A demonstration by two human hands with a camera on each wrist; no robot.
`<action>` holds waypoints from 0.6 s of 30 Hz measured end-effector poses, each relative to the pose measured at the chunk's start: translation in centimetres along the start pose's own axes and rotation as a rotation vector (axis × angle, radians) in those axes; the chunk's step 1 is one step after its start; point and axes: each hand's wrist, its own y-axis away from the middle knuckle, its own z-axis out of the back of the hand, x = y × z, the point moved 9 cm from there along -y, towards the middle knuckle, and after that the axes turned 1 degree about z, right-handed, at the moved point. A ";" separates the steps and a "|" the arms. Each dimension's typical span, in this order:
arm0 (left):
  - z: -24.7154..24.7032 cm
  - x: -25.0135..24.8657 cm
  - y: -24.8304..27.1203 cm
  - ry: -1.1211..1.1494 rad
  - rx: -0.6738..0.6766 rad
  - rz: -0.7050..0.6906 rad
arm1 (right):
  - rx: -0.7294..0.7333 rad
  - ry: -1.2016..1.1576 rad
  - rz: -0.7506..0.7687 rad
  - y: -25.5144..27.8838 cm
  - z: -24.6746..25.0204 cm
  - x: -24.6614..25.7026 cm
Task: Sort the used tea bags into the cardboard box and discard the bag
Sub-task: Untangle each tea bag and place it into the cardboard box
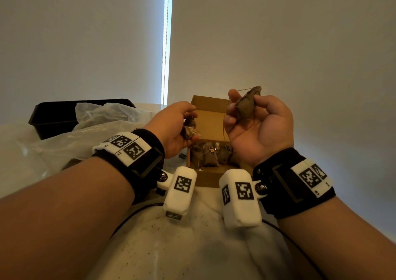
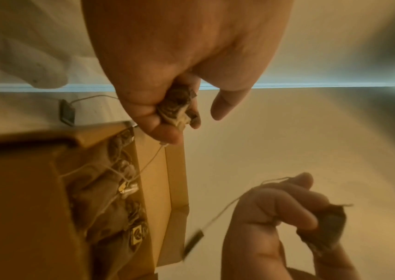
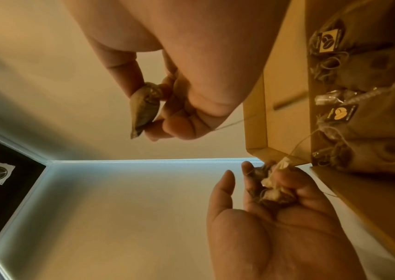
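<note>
An open cardboard box point(image 1: 211, 120) stands on the table between my hands, with several brown used tea bags point(image 1: 209, 155) lined up along its near side. My right hand point(image 1: 255, 127) is raised over the box's right edge and pinches one brown tea bag point(image 1: 246, 104) between thumb and fingers; its string hangs down toward the box. My left hand point(image 1: 177, 125) hovers at the box's left edge, its fingers curled round a crumpled tea bag point(image 1: 189, 129). The same crumpled tea bag point(image 2: 178, 109) shows in the left wrist view, its string trailing into the box point(image 2: 158, 189).
A crumpled clear plastic bag point(image 1: 92, 127) lies at the left, in front of a black tray point(image 1: 55, 119). A loose tea tag point(image 1: 182, 155) lies just left of the box. The pale table cover point(image 1: 192, 247) near me is speckled with tea crumbs.
</note>
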 end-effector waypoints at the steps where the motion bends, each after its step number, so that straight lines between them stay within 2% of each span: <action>1: 0.1 -0.2 0.0 -0.008 -0.010 -0.018 | 0.011 -0.009 -0.002 0.0 -0.1 0.1; 5: 0.0 -1.1 0.0 -0.139 0.009 -0.106 | 0.023 -0.016 -0.005 0.1 -0.2 0.0; 10: -2.0 -1.7 1.2 -0.398 0.180 -0.210 | 0.027 -0.068 -0.010 0.3 -0.2 0.0; 13: -3.0 -1.6 2.0 -0.456 0.273 -0.228 | 0.033 -0.087 -0.009 0.4 -0.3 0.0; 18: -4.0 -2.0 2.5 -0.715 0.308 -0.327 | 0.036 -0.110 -0.013 0.3 -0.5 0.0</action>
